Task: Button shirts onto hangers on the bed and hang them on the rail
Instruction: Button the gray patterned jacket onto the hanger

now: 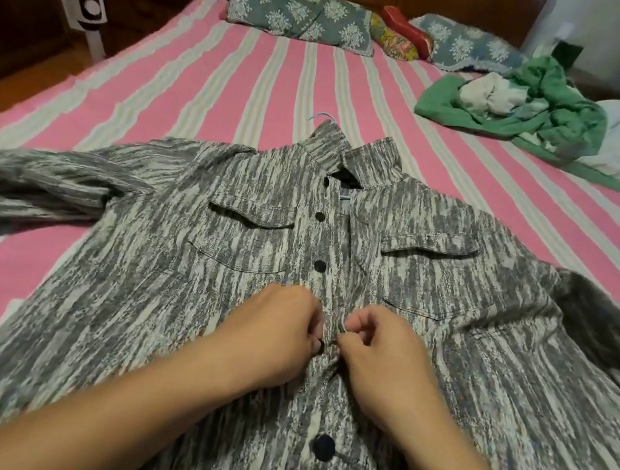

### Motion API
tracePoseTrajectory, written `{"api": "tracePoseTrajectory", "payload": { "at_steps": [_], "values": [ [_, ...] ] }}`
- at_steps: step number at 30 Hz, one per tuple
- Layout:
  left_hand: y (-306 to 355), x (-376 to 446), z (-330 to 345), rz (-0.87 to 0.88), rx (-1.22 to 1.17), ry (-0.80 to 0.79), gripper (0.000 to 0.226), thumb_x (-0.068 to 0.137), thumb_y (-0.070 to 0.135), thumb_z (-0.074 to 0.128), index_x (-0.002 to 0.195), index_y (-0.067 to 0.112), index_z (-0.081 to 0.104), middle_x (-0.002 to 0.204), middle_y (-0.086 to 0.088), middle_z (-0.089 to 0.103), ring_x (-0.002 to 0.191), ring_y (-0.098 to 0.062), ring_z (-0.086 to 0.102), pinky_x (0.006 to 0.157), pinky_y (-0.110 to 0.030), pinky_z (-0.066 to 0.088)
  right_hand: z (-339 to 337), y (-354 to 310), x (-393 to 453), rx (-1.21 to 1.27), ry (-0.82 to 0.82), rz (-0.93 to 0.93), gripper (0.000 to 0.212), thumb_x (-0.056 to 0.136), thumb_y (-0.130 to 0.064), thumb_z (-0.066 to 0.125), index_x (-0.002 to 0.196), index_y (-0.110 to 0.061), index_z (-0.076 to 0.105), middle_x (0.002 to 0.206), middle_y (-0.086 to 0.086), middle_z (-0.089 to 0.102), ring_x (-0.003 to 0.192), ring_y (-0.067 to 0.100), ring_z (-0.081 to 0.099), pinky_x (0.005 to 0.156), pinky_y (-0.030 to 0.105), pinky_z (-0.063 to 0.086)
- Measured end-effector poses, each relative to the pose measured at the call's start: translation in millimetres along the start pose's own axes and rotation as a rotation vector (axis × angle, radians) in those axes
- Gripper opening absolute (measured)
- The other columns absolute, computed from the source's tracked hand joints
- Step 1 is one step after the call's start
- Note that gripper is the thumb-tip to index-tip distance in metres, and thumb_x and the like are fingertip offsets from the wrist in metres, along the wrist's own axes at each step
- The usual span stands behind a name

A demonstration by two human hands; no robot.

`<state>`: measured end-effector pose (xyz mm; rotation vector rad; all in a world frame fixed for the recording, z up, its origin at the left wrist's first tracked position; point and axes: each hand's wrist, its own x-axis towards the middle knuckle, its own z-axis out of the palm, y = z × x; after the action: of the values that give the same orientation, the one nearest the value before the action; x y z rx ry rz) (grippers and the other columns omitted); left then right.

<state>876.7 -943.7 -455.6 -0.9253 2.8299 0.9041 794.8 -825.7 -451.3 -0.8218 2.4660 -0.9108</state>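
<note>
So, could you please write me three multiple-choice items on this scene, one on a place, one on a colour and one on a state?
1. Where does the green garment lie?
A. far right of the bed
B. on the floor
C. over the fan

2. What colour are the shirt's buttons?
A. white
B. dark
C. red

3. What are the hands doing?
A. resting flat
B. lifting a pillow
C. pinching the shirt's front

Key:
1 A, it is heaped near the right pillow.
2 B, dark discs run down the grey shirt.
3 C, the left hand and right hand curl on the placket.
</note>
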Motion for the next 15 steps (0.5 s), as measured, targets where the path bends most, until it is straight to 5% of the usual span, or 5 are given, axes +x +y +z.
{"api": "tracePoseTrajectory", "payload": {
  "at_steps": [2,5,8,12,15],
  "values": [
    [-1,-2,0,0.006,-0.04,-0.008,0.015,0.096,0.015,0.067,0.082,0.022,0.067,0.084,0.007,0.066,0.08,-0.009,0.064,0.082,-0.036,0.059,1,1,-4,-0.056,0.011,-0.046,0.015,0.098,-0.02,0.057,0.086,-0.029,0.056,0.087,-0.01,0.065,0.079,0.006,0.062,0.06,0.023,0.043],
    [-6,-2,-3,-0.15,-0.507,-0.12,0.013,0.099,0.007,0.06,0.087,0.007,0.067,0.074,-0.002,0.068,0.06,-0.012,0.065,0.062,-0.031,0.058,-5,3,3,-0.053,-0.081,-0.067,0.02,0.098,-0.012,0.059,0.09,-0.031,0.056,0.089,-0.009,0.066,0.08,0.004,0.062,0.062,0.018,0.044],
    [-13,-1,-5,-0.261,-0.83,-0.199,0.012,0.099,-0.002,0.056,0.093,0.001,0.066,0.064,-0.007,0.064,0.054,-0.017,0.061,0.053,-0.028,0.051,-15,7,11,-0.09,-0.205,-0.142,0.028,0.091,-0.009,0.069,0.093,-0.035,0.058,0.094,-0.012,0.067,0.088,0.002,0.063,0.081,0.025,0.054],
    [-14,-2,-6,-0.298,-0.971,-0.203,0.011,0.098,-0.005,0.057,0.1,-0.007,0.068,0.069,-0.012,0.065,0.054,-0.017,0.059,0.053,-0.026,0.052,-22,5,11,-0.102,-0.229,-0.196,0.017,0.087,-0.042,0.074,0.09,-0.034,0.059,0.09,-0.013,0.065,0.081,0.003,0.061,0.073,0.025,0.053],
    [-12,-3,-8,-0.297,-0.988,-0.203,0.014,0.096,-0.007,0.057,0.099,-0.007,0.071,0.072,-0.014,0.066,0.053,-0.016,0.059,0.047,-0.025,0.049,-16,-6,5,-0.104,-0.28,-0.031,0.046,0.08,-0.072,0.062,0.094,-0.028,0.057,0.087,-0.009,0.062,0.069,0.008,0.054,0.062,0.023,0.046]
  ]
}}
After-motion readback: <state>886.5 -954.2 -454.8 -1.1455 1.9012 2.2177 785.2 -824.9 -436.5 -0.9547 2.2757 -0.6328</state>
